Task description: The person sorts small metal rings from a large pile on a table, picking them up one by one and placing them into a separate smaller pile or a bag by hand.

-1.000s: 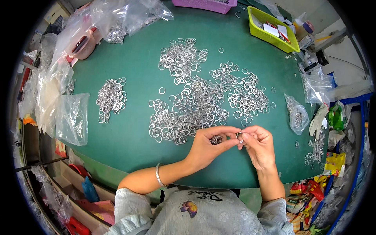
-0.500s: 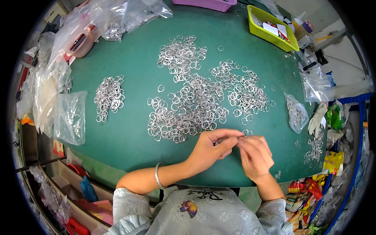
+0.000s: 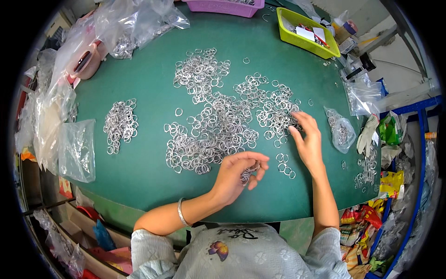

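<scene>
A large heap of silver metal rings (image 3: pixel 211 135) covers the middle of the green table. My left hand (image 3: pixel 237 174) is curled in front of it, closed around a small bunch of rings (image 3: pixel 248 173). At the right-hand pile of rings (image 3: pixel 275 110), my right hand (image 3: pixel 306 137) reaches in with thumb and fingers apart, the tips at the pile's edge. A few loose rings (image 3: pixel 284 166) lie between my two hands. Whether a ring is between the right fingertips is too small to make out.
A separate ring pile (image 3: pixel 121 125) lies at the left, near clear plastic bags (image 3: pixel 76 151). A pink container (image 3: pixel 88 65) stands at the far left. Purple (image 3: pixel 227 8) and yellow-green (image 3: pixel 306 41) baskets line the far edge. A bag of rings (image 3: pixel 341 132) and a glove (image 3: pixel 368 135) lie right.
My right hand has left my left hand and moved up to the right-hand pile. More loose rings now show between the hands. The whole view has shifted slightly.
</scene>
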`<state>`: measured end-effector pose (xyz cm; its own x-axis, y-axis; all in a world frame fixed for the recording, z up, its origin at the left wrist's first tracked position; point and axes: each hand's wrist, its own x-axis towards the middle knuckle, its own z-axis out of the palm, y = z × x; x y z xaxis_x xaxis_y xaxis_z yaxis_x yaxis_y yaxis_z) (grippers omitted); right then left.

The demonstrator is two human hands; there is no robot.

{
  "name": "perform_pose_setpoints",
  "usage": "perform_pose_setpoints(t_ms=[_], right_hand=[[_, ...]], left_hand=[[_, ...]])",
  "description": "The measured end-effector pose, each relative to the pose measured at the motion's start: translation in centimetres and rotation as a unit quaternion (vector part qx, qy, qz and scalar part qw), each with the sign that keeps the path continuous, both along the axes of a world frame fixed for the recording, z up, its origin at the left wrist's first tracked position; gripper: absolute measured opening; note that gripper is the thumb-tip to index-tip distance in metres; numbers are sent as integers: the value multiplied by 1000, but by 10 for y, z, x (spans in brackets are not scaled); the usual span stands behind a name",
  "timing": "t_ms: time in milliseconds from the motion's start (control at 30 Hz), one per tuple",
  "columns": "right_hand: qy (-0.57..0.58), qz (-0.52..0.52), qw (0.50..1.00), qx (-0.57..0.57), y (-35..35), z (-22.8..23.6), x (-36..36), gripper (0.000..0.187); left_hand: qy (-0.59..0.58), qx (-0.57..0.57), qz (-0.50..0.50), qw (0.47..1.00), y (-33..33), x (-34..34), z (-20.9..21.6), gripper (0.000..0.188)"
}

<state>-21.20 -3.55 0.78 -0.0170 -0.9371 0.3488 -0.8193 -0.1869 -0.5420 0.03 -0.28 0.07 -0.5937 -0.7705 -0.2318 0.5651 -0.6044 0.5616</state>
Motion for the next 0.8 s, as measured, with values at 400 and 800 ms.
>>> perform_pose_setpoints(t_ms=[400, 800], right_hand=[[-210, -24, 971, 109, 19, -8, -17, 16], [42, 9, 998, 44, 31, 3, -8, 16]], left_hand=[[-96, -24, -34, 995, 1, -4, -5, 22], [-113, 1, -56, 992, -1, -4, -2, 22]])
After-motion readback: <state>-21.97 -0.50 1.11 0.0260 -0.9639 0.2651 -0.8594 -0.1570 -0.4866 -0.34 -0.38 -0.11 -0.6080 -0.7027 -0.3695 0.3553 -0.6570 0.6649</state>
